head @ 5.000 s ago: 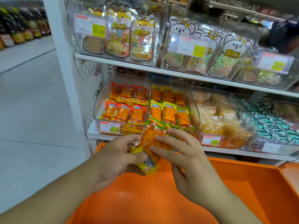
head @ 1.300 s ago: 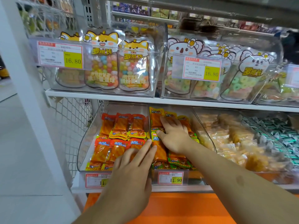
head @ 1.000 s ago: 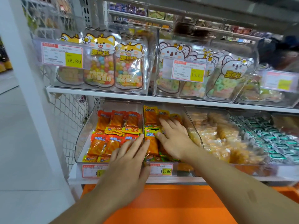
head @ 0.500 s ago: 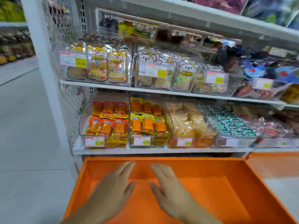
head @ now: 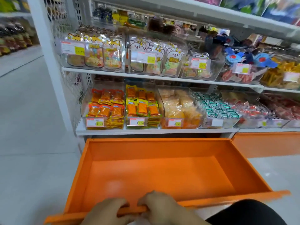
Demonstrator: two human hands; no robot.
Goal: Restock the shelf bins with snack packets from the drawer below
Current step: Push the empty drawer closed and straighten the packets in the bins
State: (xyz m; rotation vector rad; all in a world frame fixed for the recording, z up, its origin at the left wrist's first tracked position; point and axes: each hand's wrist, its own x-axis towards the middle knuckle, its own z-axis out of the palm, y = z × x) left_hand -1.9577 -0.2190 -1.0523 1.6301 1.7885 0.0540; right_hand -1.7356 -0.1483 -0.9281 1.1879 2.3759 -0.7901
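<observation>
drawer (head: 162, 172): orange, pulled out below the bottom shelf (head: 155, 131), nothing visible inside; long axis left-right, open end faces the person
left bin (head: 103, 109): clear, orange snack packets in rows, ends pointing front-back
second bin (head: 142, 108): orange-yellow packets, same lie
left hand (head: 107, 211): grip curled over drawer's front lip
right hand (head: 160, 208): same, just beside left

Bare hands, left (head: 107, 212), right (head: 159, 208); no sleeves visible; black garment (head: 246, 213) lower right.
</observation>
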